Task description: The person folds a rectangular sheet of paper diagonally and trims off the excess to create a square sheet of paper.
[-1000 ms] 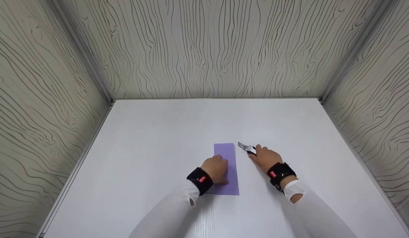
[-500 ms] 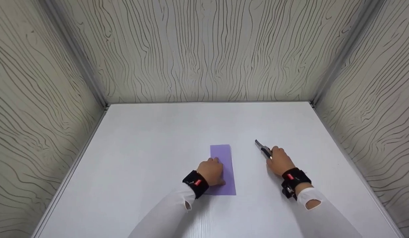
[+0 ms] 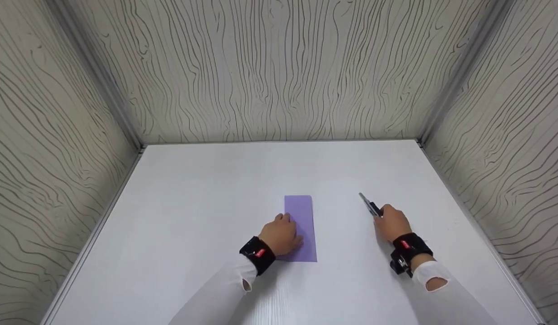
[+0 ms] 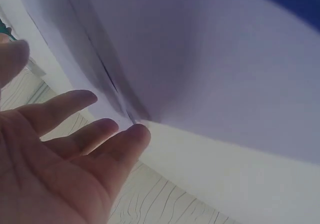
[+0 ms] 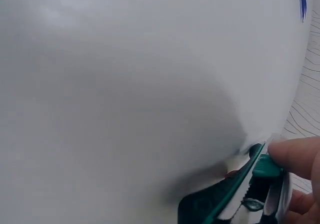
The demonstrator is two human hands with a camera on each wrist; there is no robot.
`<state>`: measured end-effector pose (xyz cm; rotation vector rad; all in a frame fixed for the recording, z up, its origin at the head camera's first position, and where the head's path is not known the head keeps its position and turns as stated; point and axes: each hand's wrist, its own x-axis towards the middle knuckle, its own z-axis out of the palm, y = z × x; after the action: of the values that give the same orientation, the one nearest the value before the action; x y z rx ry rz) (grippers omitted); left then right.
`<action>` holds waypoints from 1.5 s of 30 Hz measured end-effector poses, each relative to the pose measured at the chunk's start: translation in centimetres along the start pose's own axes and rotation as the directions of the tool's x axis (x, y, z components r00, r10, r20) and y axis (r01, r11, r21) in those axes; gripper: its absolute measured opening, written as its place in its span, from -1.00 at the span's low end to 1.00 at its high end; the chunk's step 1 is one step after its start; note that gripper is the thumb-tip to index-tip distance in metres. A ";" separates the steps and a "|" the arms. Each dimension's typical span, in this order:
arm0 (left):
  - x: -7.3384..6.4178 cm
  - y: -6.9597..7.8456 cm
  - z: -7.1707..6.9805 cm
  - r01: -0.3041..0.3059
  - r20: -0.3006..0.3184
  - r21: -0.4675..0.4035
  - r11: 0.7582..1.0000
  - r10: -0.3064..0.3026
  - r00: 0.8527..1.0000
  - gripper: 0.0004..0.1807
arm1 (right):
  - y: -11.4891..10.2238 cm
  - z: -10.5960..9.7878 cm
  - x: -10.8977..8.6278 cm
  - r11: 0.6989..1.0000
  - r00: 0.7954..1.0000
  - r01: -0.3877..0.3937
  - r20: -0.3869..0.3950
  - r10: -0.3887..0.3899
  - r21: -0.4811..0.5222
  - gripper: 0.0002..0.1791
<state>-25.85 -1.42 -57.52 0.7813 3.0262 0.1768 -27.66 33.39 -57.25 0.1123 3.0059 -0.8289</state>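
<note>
A narrow rectangle of purple paper lies on the white table, its long sides running away from me. My left hand rests over its left edge, with the thumb on the paper. In the left wrist view the fingers of my left hand are spread and lightly bent, fingertips right at the paper's edge. To the right of the paper my right hand grips a utility knife, blade pointing away and slightly left. Close up, the thumb lies on the green slider of the knife.
The white tabletop spreads around the paper and both hands. Wood-grain panels enclose it at the back and on both sides, meeting at grey metal corner posts. Each wrist wears a black strap, such as the left strap.
My right hand has moved away to the right from the paper's edge with the utility knife, whose blade has turned to point farther forward. My left hand stays on the paper.
</note>
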 end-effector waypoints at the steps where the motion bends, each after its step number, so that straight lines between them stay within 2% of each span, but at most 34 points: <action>1: -0.4 -0.3 -0.1 -0.002 0.000 -0.001 1.000 0.002 1.000 -0.46 | 0.2 -0.1 0.0 1.000 1.000 -0.003 -0.006 0.003 0.002 -0.68; 5: -2.1 -1.3 -0.7 -0.013 -0.003 -0.015 1.000 0.013 1.000 -0.52 | 1.1 -0.5 0.2 1.000 1.000 -0.012 -0.026 0.013 0.021 -0.65; 8: -3.5 -1.7 -1.0 -0.043 -0.012 -0.034 0.999 0.042 0.999 -0.62 | 1.8 -0.7 0.3 0.999 0.999 -0.019 -0.042 0.021 0.038 -0.62; 12: -5.2 -2.0 -0.8 -0.094 -0.028 -0.041 0.995 0.093 0.995 -0.68 | 2.7 -0.7 0.3 0.999 0.997 -0.022 -0.074 0.024 0.032 -0.65; 15: -6.0 -2.1 -0.3 -0.111 -0.039 -0.030 0.993 0.109 0.993 -0.69 | 2.9 -0.5 0.4 1.000 0.994 0.007 -0.111 -0.008 -0.015 -0.67; 19: -6.6 -2.2 0.5 -0.121 -0.053 -0.016 0.992 0.120 0.991 -0.68 | 2.8 -0.5 0.2 0.996 0.990 0.022 -0.136 -0.033 -0.084 -0.67; 27: -7.0 -2.1 0.6 -0.108 -0.049 -0.019 0.994 0.107 0.993 -0.69 | 2.7 -0.6 -0.1 0.994 0.995 -0.004 -0.102 -0.007 -0.108 -0.67; 29: -6.8 -2.3 0.8 -0.108 -0.050 -0.027 0.994 0.106 0.993 -0.70 | 2.5 -0.2 -0.2 0.992 0.991 -0.006 -0.136 -0.012 -0.129 -0.65; 32: -6.5 -2.5 1.2 -0.106 -0.050 -0.044 0.993 0.104 0.993 -0.70 | 1.4 0.7 -0.1 0.987 0.977 0.005 -0.210 -0.039 -0.160 -0.55; 34: -6.2 -2.4 1.4 -0.104 -0.049 -0.051 0.993 0.101 0.994 -0.70 | 0.1 1.4 -0.2 0.984 0.964 0.055 -0.246 -0.096 -0.168 -0.46; 36: -5.9 -2.3 1.4 -0.099 -0.052 -0.061 0.993 0.096 0.994 -0.70 | -1.8 2.1 -0.3 0.977 0.959 0.117 -0.235 -0.157 -0.176 -0.38; 38: -5.6 -2.2 1.3 -0.095 -0.049 -0.062 0.994 0.092 0.995 -0.70 | -3.8 3.2 -0.6 0.963 0.954 0.190 -0.196 -0.228 -0.193 -0.30; 41: -5.3 -1.9 1.0 -0.085 -0.035 -0.077 0.993 0.083 0.996 -0.69 | -6.8 4.7 -1.3 0.935 0.943 0.295 -0.096 -0.318 -0.196 -0.22; 45: -5.0 -1.4 0.7 -0.059 0.005 -0.097 0.994 0.060 0.998 -0.62 | -10.0 6.5 -2.5 0.893 0.904 0.426 0.021 -0.427 -0.147 -0.17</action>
<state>-22.09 -5.02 -58.48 0.8625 2.9628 0.3179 -25.90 21.31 -57.59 -0.5697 3.1329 -0.6142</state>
